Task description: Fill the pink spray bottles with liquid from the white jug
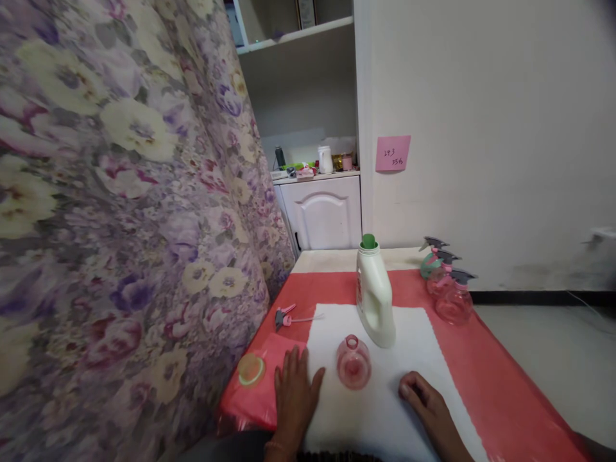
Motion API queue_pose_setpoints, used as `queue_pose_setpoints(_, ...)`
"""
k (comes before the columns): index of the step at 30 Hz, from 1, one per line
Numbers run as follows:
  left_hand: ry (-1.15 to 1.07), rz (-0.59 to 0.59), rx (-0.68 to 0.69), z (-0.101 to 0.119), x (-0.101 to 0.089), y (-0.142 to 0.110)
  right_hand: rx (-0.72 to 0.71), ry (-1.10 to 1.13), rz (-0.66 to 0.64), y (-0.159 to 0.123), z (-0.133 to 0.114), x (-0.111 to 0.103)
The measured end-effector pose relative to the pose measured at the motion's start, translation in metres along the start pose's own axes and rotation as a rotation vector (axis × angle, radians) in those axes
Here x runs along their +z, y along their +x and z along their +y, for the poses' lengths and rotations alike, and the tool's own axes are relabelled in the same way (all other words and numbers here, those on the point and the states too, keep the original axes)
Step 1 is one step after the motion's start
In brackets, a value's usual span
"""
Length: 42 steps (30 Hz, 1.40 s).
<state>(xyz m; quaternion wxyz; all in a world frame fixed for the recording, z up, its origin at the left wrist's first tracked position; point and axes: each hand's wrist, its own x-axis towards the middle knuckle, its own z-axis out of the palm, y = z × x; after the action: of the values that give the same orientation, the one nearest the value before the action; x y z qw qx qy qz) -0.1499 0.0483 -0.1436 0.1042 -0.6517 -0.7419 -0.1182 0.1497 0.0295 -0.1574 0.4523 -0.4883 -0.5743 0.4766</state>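
My left hand (pixel 296 394) lies flat with fingers spread, over the edge of a folded pink cloth (pixel 240 401) and a white sheet (pixel 332 417). My right hand (pixel 426 401) rests on the sheet's right side, fingers curled in, with nothing visible in them. Between the hands, nearer the left, stands a clear pink bottle (pixel 353 369) with an uncapped neck. Behind it is a large pale jug (pixel 376 298) with a handle and a green piece (pixel 368 241) in its mouth. A grey and pink spray head (pixel 283 318) with its thin tube lies at the left.
A clear yellowish cap or cup (pixel 251 370) sits on the pink cloth. Several spray bottles (pixel 453 303) stand in a row at the table's right side. A red cover (pixel 486 369) lies over the table. A floral curtain (pixel 144 224) hangs close on the left.
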Motion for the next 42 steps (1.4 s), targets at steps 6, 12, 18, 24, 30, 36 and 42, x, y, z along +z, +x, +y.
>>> queue_pose_setpoints(6, 0.082, -0.074, -0.139, -0.019, -0.010, 0.002, 0.005, -0.002, 0.000, 0.001, 0.003, 0.000)
queue_pose_setpoints(12, 0.104, -0.134, -0.135, -0.021, -0.012, -0.004, 0.023, 0.008, 0.014, 0.001, 0.001, 0.001)
queue_pose_setpoints(18, 0.075, -0.147, -0.099, -0.029, -0.012, -0.009, 0.005, 0.003, 0.013, 0.003, 0.005, -0.001)
queue_pose_setpoints(24, 0.008, -0.054, -0.054, -0.037, -0.005, -0.017, 0.003, -0.019, 0.025, 0.005, 0.006, -0.001)
queue_pose_setpoints(30, -0.124, 0.058, -0.042, -0.047, 0.009, -0.031, 0.008, -0.017, 0.028, 0.004, 0.005, -0.001)
queue_pose_setpoints(36, -0.253, 0.153, -0.133, -0.051, 0.020, -0.060, 0.005, -0.015, 0.028, 0.003, 0.001, -0.002)
queue_pose_setpoints(42, -0.544, 0.293, -0.479, -0.058, 0.007, -0.059, 0.000, -0.015, 0.043, 0.002, -0.001, -0.001)
